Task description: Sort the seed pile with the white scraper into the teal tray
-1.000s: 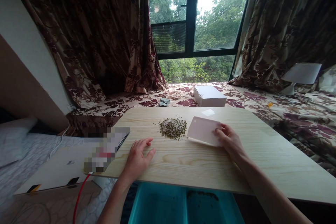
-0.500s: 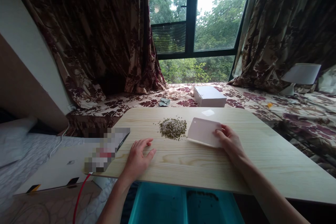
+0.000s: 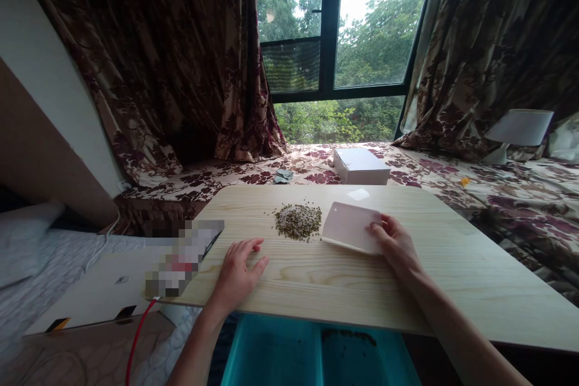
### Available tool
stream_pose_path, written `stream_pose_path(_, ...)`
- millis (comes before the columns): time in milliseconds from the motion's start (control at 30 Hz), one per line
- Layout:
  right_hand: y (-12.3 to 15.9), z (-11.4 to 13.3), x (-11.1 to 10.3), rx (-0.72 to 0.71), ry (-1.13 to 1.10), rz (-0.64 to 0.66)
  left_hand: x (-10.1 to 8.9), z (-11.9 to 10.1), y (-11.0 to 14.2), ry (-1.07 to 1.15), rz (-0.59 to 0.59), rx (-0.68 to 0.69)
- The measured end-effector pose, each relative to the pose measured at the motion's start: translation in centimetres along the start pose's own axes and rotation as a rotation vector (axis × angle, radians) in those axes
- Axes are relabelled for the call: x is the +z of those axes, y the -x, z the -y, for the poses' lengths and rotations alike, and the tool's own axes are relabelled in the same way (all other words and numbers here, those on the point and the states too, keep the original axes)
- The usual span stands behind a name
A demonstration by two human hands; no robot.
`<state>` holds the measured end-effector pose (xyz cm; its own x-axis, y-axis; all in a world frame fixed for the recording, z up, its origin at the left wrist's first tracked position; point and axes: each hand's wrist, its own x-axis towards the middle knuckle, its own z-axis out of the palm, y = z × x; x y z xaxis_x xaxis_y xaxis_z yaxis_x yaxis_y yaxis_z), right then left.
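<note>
A heap of small green beans mixed with white grains lies on the light wooden table, a few strays around its edge. My right hand pinches the right end of a flat white plastic scraper. The scraper is tilted, and its left edge is beside the heap's right side. To the lower left of the heap, my left hand rests on the tabletop, fingers apart and holding nothing.
Below the table's front edge sits a turquoise two-part bin, with dark bits in its right compartment. A blurred-out item lies at the table's left edge, a red cable hanging below. Beyond the table stands a white box.
Hardly anything differs. The scraper's left edge has come very slightly closer to the heap; my left hand has stayed in place.
</note>
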<state>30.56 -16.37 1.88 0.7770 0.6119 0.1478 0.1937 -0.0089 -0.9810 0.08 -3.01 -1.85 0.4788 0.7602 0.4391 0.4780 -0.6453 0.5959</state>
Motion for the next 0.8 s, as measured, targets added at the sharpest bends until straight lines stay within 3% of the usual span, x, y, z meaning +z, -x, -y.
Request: stream_pose_path(800,-0.04,-0.21,0.25,-0.021,0.008,0.018,-0.06,-0.16,0.03,0.015,0.011,-0.024)
